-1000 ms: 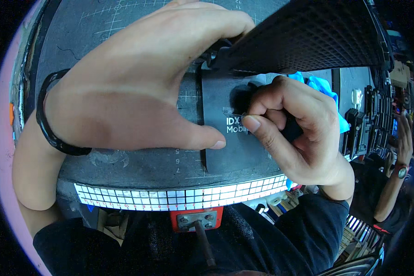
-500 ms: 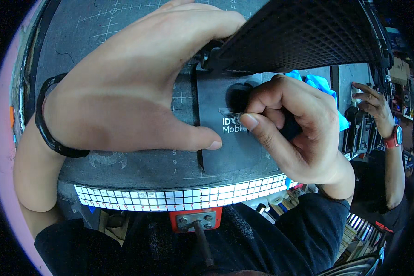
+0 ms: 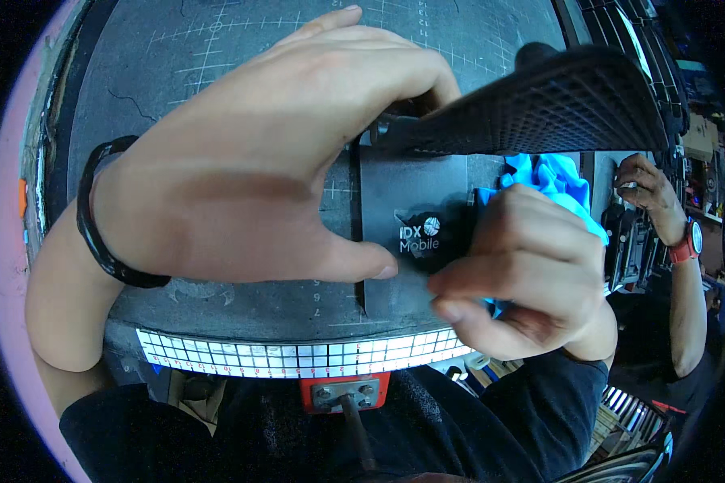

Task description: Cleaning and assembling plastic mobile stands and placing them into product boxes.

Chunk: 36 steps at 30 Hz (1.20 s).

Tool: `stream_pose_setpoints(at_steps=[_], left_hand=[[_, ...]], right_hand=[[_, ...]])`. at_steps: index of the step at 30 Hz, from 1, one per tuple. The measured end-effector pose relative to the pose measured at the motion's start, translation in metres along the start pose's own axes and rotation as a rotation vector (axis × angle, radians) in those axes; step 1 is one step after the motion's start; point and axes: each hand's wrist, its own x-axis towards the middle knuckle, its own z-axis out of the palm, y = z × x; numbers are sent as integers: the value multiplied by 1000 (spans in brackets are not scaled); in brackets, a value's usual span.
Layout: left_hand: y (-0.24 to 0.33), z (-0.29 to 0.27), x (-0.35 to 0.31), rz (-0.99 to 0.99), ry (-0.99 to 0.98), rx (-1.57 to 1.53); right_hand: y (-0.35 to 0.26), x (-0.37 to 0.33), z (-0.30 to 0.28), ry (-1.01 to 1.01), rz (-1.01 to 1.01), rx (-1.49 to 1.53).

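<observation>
A dark, flat, case-like piece (image 3: 403, 181) with a small white printed mark lies on the cutting mat (image 3: 209, 68). At its far end a black textured flap (image 3: 540, 105) stands raised; I cannot tell if the two are joined. My left hand (image 3: 242, 177) spans the piece's left side. Its thumb rests on the piece, and its curled index finger touches the flap's left edge; fingers behind it are hidden. Over the piece's right side, my right hand (image 3: 528, 270) is closed and blurred, its thumb and index finger close together. What it holds, if anything, does not show.
Bright blue cloth (image 3: 560, 177) lies bunched beyond my right hand. A white gridded ruler strip (image 3: 298, 354) runs along the near edge, above a red bracket (image 3: 346, 393). At the far right, another person's hand (image 3: 648, 197) is raised beside dark equipment (image 3: 624, 245).
My right hand has come nearer and turned, its knuckles now facing up. The clear film at its fingertips no longer shows. The raised flap appears lower and more tilted. My left hand keeps its pose.
</observation>
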Motion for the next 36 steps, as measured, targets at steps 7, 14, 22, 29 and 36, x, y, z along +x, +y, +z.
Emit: stream_pose_setpoints(at_steps=[7,14,22,29,36], left_hand=[[31,-19,10,65,-110,225],[11,-8,1,-23,15,140],[14,-18,7,23,-43,37],[18,-19,22,84,-83,-27],[19,-12,21,48,17,-103]], right_hand=[[-4,-4,3,60,16,-276],[-8,-8,15,97,-99,-374],[-1,-6,-10,119,-154,-265],[-10,-9,-28,-6,277,-502],[-19,-4,-30,-74,312,-394]])
